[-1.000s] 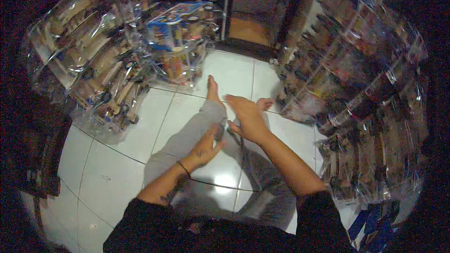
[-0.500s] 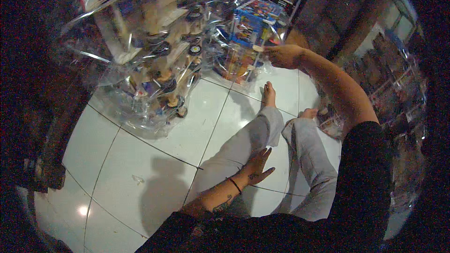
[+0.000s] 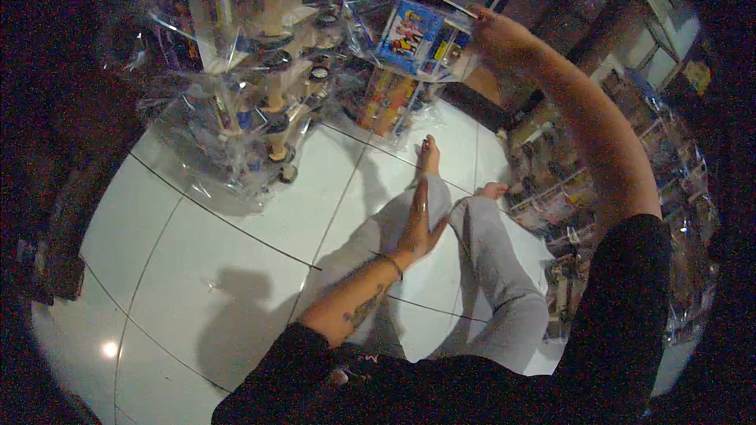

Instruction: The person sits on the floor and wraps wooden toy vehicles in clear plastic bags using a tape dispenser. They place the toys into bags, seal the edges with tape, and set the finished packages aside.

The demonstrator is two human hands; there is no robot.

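Note:
My right hand point(image 3: 498, 35) is stretched out to the far right of centre, its fingers closed at the upper right corner of a blue picture package point(image 3: 411, 35) in clear plastic. Part of its grip is hidden by the hand itself. Below that package hangs or stands an orange and yellow package point(image 3: 386, 102), also in clear plastic. My left hand point(image 3: 419, 230) holds nothing. Its fingers are stretched out and its thumb is apart, over my grey trouser leg point(image 3: 386, 224). A dark band circles the left wrist.
At the left, many clear-wrapped packages with small wheels point(image 3: 276, 55) crowd together above the white tiled floor point(image 3: 260, 244). Densely stocked goods point(image 3: 575, 197) line the right side. My bare feet point(image 3: 429, 156) are on the tiles in front of the packages.
My right hand has moved up from the front of the blue package to its upper corner. The package's picture side now faces me more. My left hand has shifted slightly up and left.

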